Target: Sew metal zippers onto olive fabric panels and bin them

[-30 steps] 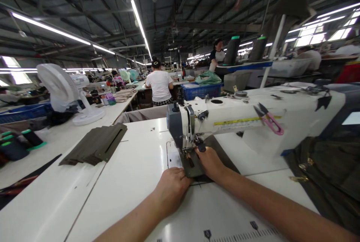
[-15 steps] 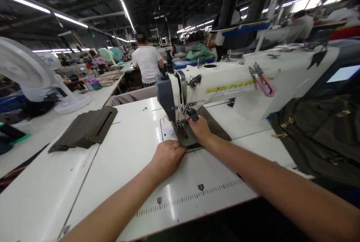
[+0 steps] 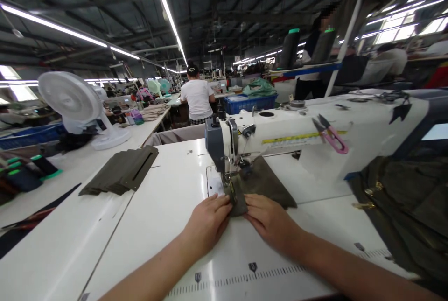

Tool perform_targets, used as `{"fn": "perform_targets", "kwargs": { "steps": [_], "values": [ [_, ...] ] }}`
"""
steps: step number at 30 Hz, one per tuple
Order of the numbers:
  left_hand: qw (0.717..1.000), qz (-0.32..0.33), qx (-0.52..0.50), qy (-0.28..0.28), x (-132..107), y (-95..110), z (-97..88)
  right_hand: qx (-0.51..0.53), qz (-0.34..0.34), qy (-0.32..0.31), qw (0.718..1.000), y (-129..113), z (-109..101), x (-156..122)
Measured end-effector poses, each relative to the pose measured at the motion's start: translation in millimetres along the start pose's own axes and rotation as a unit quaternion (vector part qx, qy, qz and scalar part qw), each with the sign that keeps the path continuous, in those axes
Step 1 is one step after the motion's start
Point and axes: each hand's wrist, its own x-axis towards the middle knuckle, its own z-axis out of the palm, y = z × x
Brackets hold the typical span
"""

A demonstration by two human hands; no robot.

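Note:
A dark olive fabric piece (image 3: 268, 182) lies under the needle area of a white sewing machine (image 3: 290, 126). Its near part is a narrow strip (image 3: 239, 202) that comes toward me between my hands. My left hand (image 3: 209, 217) grips the strip's left edge, fingers bent together and thumb tucked underneath. On the other side, my right hand (image 3: 271, 221) pinches the strip's right edge, its fingers pressed together. The presser foot (image 3: 228, 177) stands just beyond my fingertips, over the fabric. What lies beneath my fingers is hidden.
Left on the table is a stack of olive fabric pieces (image 3: 121, 170). Pink-handled thread snips (image 3: 331, 134) sit on the machine arm. A dark bag with zips (image 3: 402, 212) lies at the right. Behind are a white fan (image 3: 72, 98) and a person in a white shirt (image 3: 199, 98).
My right hand has come back from beside the presser foot to the near edge of the fabric. My left hand stays at the left edge. The view has tilted up.

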Motion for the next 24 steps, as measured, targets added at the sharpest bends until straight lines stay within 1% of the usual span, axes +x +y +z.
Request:
{"fn": "perform_targets", "kwargs": {
  "steps": [2, 6, 8, 15, 19, 21, 24],
  "values": [
    [0.999, 0.039, 0.004, -0.017, 2.7, -1.9, 1.5, 0.017, -0.004, 0.005, 1.0, -0.2, 0.9, -1.7],
    [0.997, 0.064, 0.023, -0.025, 7.6, -2.5, 2.5, 0.025, -0.006, 0.008, 1.0, 2.4, 0.0, 1.5],
    [0.997, 0.063, 0.027, -0.02, 9.5, -2.4, 2.8, 0.024, -0.005, 0.007, 1.0, 4.5, -0.3, 2.3],
    [0.998, 0.05, 0.032, -0.03, 16.4, -2.0, 3.4, 0.04, 0.01, -0.004, 0.999, 6.9, -1.1, 3.2],
    [0.998, 0.043, 0.034, -0.012, 17.9, -1.0, 3.1, 0.055, 0.031, -0.013, 0.998, 6.5, -4.2, 5.4],
    [0.999, 0.039, 0.033, -0.008, 18.1, -0.5, 3.1, 0.031, 0.036, -0.019, 0.999, 11.3, -5.8, 8.3],
    [0.999, 0.039, 0.034, -0.008, 18.1, -0.6, 3.6, -0.055, 0.056, -0.045, 0.996, 26.7, -6.3, 17.2]
  ]
}}
